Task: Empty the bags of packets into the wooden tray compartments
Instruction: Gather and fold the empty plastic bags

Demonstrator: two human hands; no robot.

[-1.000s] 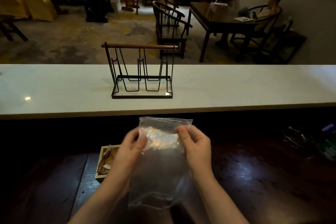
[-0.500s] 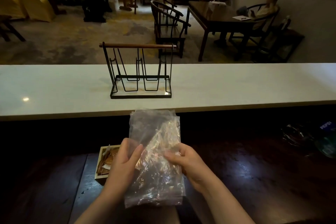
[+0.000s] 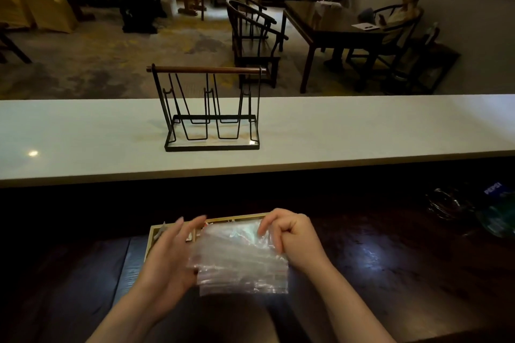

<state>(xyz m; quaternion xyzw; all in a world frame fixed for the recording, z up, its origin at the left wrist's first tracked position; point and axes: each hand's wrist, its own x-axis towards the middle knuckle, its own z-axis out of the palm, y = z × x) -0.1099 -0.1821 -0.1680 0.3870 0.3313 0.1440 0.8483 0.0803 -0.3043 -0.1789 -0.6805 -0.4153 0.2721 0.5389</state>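
Observation:
A clear plastic bag (image 3: pixel 239 262), folded flat and crumpled, lies between my hands above the dark counter. My right hand (image 3: pixel 292 237) grips its right upper edge with curled fingers. My left hand (image 3: pixel 172 253) holds the bag's left side, thumb at the lower left corner, fingers stretched up over the tray. The wooden tray (image 3: pixel 152 234) sits behind the bag; only its pale rim and a few packets (image 3: pixel 192 234) show, the rest is hidden by my hands and the bag.
A black wire rack with a wooden handle (image 3: pixel 211 108) stands on the white countertop (image 3: pixel 362 131) beyond. At the far right of the dark counter (image 3: pixel 376 273) lie a glass object (image 3: pixel 446 205) and a blue-green Pepsi package (image 3: pixel 498 211).
The bag came down from upright to a flat fold low over the tray. My hands dropped with it, and my left fingers have spread out.

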